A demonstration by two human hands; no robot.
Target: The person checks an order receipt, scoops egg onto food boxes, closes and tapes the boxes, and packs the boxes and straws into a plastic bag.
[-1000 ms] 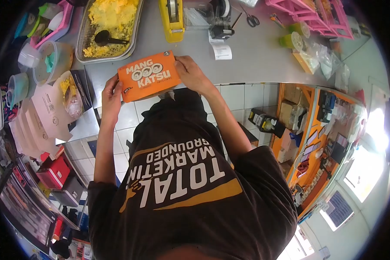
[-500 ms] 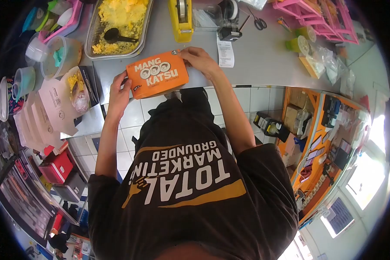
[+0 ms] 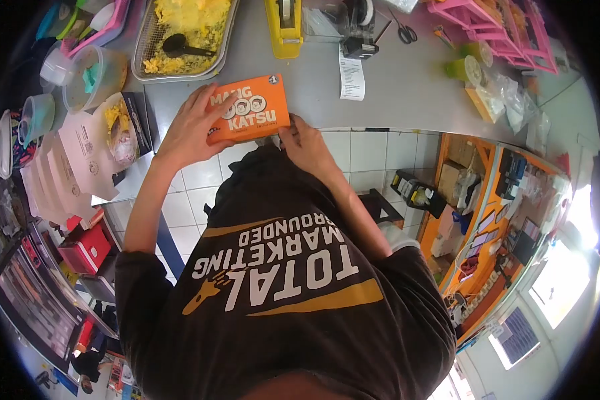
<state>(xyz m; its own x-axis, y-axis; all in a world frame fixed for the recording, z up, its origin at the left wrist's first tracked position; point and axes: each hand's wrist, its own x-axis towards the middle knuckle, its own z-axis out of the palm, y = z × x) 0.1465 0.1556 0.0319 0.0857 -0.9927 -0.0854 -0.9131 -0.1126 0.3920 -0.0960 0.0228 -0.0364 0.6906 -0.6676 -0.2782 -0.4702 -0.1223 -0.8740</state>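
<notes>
An orange food box (image 3: 263,103) printed "MANG KATSU" is at the front edge of the metal table, its lid closed. My left hand (image 3: 195,127) grips its left side, fingers over the top and thumb along the front. My right hand (image 3: 305,143) has its curled fingers at the box's lower right corner; their tips are partly hidden. Behind the box stands a mesh-lined metal tray (image 3: 180,78) of yellow crumbly food with a black ladle (image 3: 175,45) in it.
A yellow tape dispenser (image 3: 285,40), a paper receipt (image 3: 351,80) and scissors (image 3: 405,31) are at the back. Plastic tubs (image 3: 93,80) and an open food box (image 3: 80,160) line the left. Pink racks (image 3: 487,30), green cups (image 3: 461,69) and plastic bags (image 3: 517,107) are right.
My left hand has moved up over the box's left side. My right hand has shifted from the upper right corner down to the lower right corner. The box stays closed.
</notes>
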